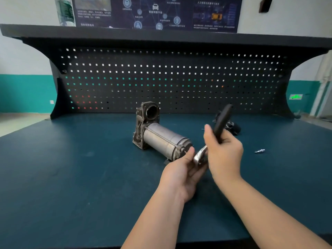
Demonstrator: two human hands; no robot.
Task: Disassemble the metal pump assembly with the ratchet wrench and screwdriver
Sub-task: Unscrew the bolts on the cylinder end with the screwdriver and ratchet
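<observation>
The metal pump assembly (158, 133) lies on its side in the middle of the blue-green bench, its grey cylinder pointing toward me and its ribbed housing with a round opening at the far end. My right hand (223, 151) grips the black handle of the ratchet wrench (220, 123), which slants up and away. The wrench's shiny head (199, 156) sits just off the near end of the cylinder. My left hand (181, 171) holds that head from below, thumb up by the cylinder's end cap.
A small silver bit or socket piece (260, 151) lies on the bench to the right. A dark object (232, 126) sits behind the wrench handle. The black pegboard (161, 78) closes off the back of the bench.
</observation>
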